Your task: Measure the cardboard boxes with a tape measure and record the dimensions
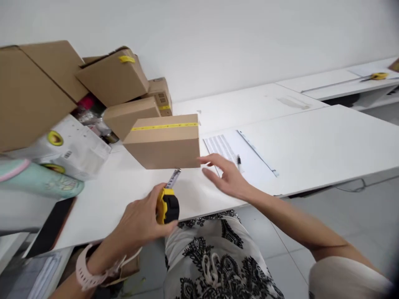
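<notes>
My left hand (140, 214) grips a yellow and black tape measure (168, 206) above the front edge of the white table. A short length of its blade (173, 177) sticks out towards a closed cardboard box (168, 153). Yellow tape runs across the top of that box. At the box's lower right corner is my right hand (226, 176), holding nothing, with thumb and fingers apart. The fingertips are at the corner; whether they touch it I cannot tell. Just behind this hand lie a printed sheet (220, 145) and a black-capped pen (239, 161).
More cardboard boxes (115, 79) are piled at the left, beside a white avocado-print package (77, 145) and a mint-green bottle (43, 178). A dark flat object (51, 226) lies at the left table edge. Far right, another tape measure (378, 76) rests on a white surface.
</notes>
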`<state>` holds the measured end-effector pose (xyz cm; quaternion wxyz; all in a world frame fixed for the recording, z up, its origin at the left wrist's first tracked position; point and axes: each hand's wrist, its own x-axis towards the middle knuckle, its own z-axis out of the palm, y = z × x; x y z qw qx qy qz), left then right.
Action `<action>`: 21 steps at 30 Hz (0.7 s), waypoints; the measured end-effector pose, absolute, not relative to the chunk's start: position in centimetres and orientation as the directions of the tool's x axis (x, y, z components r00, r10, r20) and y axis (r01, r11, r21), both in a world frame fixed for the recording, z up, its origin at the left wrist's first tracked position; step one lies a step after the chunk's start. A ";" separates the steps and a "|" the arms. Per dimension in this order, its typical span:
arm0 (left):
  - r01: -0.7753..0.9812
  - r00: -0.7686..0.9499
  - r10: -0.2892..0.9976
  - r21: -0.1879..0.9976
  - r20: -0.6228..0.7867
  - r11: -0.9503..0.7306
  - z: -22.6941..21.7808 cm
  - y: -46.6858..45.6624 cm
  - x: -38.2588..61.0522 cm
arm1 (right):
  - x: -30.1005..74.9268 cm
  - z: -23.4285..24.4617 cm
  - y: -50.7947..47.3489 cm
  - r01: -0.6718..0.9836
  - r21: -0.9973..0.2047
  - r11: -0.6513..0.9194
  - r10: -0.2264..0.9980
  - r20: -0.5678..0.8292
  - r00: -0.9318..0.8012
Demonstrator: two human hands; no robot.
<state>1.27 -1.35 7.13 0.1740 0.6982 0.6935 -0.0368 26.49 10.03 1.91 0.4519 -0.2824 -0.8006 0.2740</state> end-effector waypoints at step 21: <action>0.988 0.080 0.963 -0.107 -0.259 -0.111 1.2 6.2 3.0 | 40.3 -4.0 13.5 -0.039 -0.999 0.027 0.980 0.034 -0.194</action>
